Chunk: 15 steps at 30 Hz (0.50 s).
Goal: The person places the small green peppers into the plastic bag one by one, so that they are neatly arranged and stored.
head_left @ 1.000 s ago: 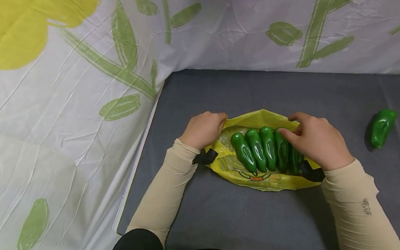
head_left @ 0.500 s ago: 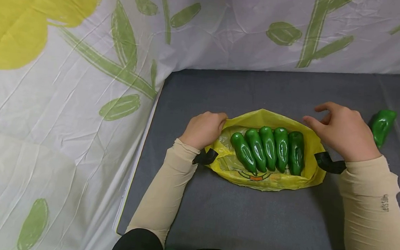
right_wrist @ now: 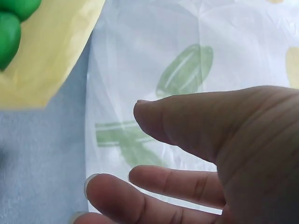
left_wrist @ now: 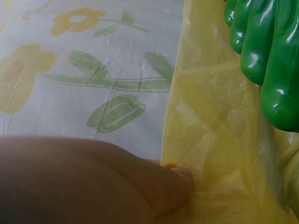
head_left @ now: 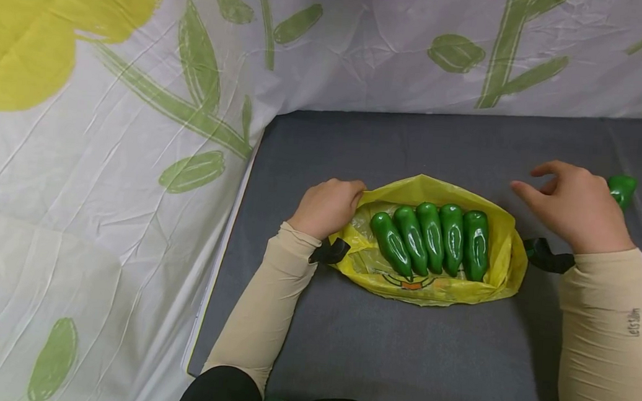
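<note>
In the head view my left hand (head_left: 326, 208) pinches the left rim of an open yellow plastic bag (head_left: 510, 254). The left wrist view shows its thumb (left_wrist: 170, 186) pressed on the bag's edge. Several glossy green peppers (head_left: 432, 236) lie side by side inside the bag. To the right of the bag, my right hand (head_left: 580, 209) hovers with fingers loosely bent and nothing between them, as the right wrist view confirms. Another green pepper (head_left: 622, 189) lies on the table beyond this hand, which partly hides it.
A dark grey table (head_left: 345, 339) carries the bag. White cloth with a flower print (head_left: 130, 212) hangs along the left and back edges. Black straps (head_left: 549, 257) sit at both wrists, the left one against the bag.
My right hand has left the bag and the peppers in it and moved right, now covering part of the lone pepper. My left hand has stayed at the bag's rim.
</note>
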Motion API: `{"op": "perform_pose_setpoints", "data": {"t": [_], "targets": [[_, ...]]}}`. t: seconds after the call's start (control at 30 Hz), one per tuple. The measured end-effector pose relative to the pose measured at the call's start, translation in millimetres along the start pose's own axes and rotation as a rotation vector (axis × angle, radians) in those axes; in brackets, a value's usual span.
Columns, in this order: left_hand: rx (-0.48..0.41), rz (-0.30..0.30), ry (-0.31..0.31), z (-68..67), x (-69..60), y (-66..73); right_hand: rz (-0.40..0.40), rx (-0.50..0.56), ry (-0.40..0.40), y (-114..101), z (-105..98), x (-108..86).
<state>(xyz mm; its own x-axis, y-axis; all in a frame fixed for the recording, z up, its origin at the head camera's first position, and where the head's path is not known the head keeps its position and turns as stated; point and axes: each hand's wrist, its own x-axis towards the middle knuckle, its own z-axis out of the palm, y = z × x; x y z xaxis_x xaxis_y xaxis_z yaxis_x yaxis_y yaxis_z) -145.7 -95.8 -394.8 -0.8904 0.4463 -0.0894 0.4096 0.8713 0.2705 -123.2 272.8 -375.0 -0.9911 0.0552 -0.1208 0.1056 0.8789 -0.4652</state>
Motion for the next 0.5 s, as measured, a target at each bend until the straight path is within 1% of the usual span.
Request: {"op": "perform_pose_setpoints", "data": {"t": [0.5], "targets": [[0.007, 0.002, 0.004, -0.5, -0.6, 1.4, 0.127, -0.022, 0.033, 29.9, -12.3, 2.4]]}}
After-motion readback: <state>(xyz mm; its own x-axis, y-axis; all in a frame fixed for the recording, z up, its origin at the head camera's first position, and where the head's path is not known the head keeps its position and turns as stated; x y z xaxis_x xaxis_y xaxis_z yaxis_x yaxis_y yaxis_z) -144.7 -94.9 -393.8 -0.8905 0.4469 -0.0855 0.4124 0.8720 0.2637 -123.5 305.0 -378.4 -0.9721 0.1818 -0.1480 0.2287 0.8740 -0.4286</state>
